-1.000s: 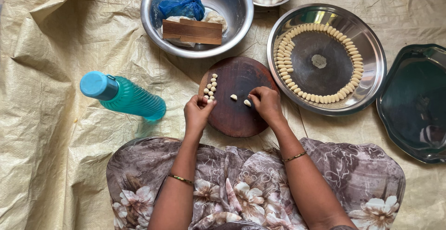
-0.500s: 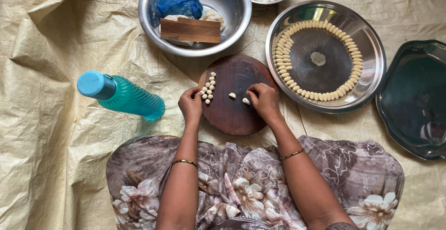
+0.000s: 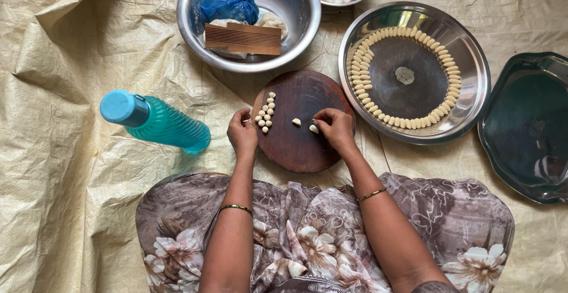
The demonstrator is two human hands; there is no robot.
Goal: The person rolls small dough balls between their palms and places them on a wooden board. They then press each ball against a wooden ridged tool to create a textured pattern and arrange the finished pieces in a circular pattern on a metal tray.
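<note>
While I sat on the floor, my right hand (image 3: 336, 128) pinched a small dough piece (image 3: 313, 129) on the round wooden board (image 3: 302, 145), my left hand (image 3: 242, 134) curled loosely, fingers holding nothing, beside a cluster of dough pieces (image 3: 265, 115).

A pale yellow plastic sheet (image 3: 77, 210) covered the whole floor, so that no bare floor showed beneath it. The sheet lay wrinkled and creased, with deep folds at the upper left and shallower ones running along the left side and the upper right corner. Soft, even daylight fell across it, throwing only faint shadows into the folds and a dull sheen on the raised creases. No walls, windows or furniture came into view; the sheet filled the frame to every edge apart from what rested upon it.
</note>
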